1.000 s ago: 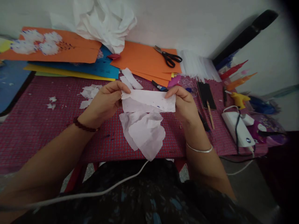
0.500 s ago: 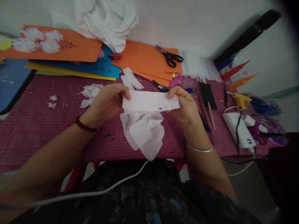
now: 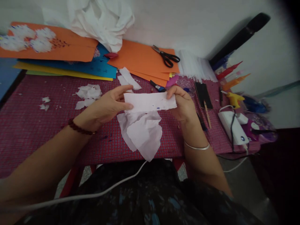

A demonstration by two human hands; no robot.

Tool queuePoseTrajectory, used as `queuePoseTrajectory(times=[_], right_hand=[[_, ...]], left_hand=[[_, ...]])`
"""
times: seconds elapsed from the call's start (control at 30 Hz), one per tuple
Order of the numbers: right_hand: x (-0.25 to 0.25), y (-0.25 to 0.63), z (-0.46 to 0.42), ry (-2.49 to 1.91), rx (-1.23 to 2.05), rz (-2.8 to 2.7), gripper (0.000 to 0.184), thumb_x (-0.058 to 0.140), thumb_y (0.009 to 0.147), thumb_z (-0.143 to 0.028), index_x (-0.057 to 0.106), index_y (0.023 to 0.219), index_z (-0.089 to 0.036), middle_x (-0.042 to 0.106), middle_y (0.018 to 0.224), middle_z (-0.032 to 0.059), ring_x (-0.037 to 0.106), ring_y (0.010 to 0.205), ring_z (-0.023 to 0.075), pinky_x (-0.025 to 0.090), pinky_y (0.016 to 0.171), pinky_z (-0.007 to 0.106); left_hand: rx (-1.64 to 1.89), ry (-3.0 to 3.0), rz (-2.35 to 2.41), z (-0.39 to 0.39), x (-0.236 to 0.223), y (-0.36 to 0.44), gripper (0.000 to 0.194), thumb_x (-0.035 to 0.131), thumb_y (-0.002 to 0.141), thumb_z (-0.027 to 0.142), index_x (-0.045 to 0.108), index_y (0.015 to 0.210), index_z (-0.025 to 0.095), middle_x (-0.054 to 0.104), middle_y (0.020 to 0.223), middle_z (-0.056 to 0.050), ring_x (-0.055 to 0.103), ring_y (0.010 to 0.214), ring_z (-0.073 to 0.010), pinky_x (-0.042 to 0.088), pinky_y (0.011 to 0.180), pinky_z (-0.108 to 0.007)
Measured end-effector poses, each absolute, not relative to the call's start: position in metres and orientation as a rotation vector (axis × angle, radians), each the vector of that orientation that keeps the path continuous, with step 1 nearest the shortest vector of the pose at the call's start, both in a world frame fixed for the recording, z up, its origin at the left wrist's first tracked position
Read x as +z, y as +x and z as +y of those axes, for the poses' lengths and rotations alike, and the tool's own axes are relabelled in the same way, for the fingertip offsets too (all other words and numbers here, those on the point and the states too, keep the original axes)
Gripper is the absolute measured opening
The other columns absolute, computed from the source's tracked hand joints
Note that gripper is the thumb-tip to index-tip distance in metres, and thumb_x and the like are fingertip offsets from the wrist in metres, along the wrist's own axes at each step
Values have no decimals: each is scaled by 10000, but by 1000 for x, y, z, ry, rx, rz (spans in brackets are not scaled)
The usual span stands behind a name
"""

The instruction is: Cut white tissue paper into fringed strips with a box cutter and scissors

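Fingers (image 3: 173, 93) of the right hand (image 3: 184, 105) pinch the white paper strip (image 3: 148, 102) (left hand (image 3: 106, 104): cannot tell) — apparently a straightening step; the next move likely calls for even tension.

The white strip (image 3: 150, 101) hides the upper part of the torn sheet (image 3: 145, 132) below it and the ends of the right hand's (image 3: 182, 104) curled fingers. Behind the left hand's (image 3: 106, 104) thumb, the lower fingers are mostly out of sight, so whether they press the strip cannot be told. The top edge cuts off the crumpled white paper (image 3: 100, 25); the left edge crops the tufted orange card (image 3: 77, 48) and the blue board (image 3: 8, 76). That card covers much of the blue sheet (image 3: 109, 67), whose dark marks are too small to read. The right wrist partly hides a black object (image 3: 202, 122). Far right, the blurred blue item (image 3: 255, 104) is perhaps plastic wrapping
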State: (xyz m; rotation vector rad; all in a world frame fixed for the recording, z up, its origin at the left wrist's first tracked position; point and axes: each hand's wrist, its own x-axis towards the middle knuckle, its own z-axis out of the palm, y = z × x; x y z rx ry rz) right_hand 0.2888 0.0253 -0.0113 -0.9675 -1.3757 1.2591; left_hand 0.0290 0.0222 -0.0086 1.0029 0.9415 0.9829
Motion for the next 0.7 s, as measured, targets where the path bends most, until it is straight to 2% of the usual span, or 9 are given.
queuePoseTrajectory(times=[0.1, 0.2, 0.33, 0.43, 0.6, 0.7], right_hand=[[-12, 289, 26, -977, 1265, -1375, 275, 674, 833, -473, 541, 708, -266, 518, 636, -32, 479, 538, 131, 392, 503, 278], [-13, 289, 28, -1004, 1261, -1400, 296, 659, 839, -495, 522, 710, -267, 511, 625, -40, 471, 521, 122, 396, 489, 271], [-15, 288, 28, -997, 1318, -1377, 207, 628, 837, -427, 540, 739, -267, 501, 601, -54, 459, 478, 108, 392, 455, 258], [-15, 286, 27, -993, 1388, -1334, 116, 627, 793, -361, 568, 764, -266, 533, 602, -58, 461, 455, 99, 365, 423, 242], [-15, 287, 27, -980, 1433, -1314, 69, 615, 767, -311, 601, 783, -246, 578, 600, -57, 495, 444, 95, 381, 427, 224], [-16, 290, 28, -946, 1466, -1322, 162, 640, 812, -397, 618, 777, -241, 585, 600, -45, 537, 463, 107, 407, 447, 237]], left_hand=[[819, 1008, 992, 25, -16, 27, 425, 835, 589, 99, 777, 1001, 188, 745, 819, -72, 746, 865, -304, 590, 673, -354], [801, 993, 936, 26, -20, 25, 269, 819, 621, 151, 783, 881, 209, 756, 785, -69, 755, 834, -309, 601, 642, -363], [899, 945, 874, 28, -20, 23, 264, 790, 683, 165, 771, 945, 183, 782, 925, -113, 757, 896, -299, 607, 690, -363], [961, 880, 899, 26, -15, 24, 293, 809, 667, 150, 753, 952, 191, 793, 982, -88, 745, 840, -265, 609, 649, -343], [1035, 847, 849, 22, -4, 29, 224, 815, 647, 103, 717, 831, 183, 790, 882, -23, 697, 726, -180, 590, 589, -273], [1088, 849, 825, 22, -2, 30, 224, 802, 638, 75, 717, 810, 191, 771, 819, 0, 678, 703, -168, 572, 585, -260]])
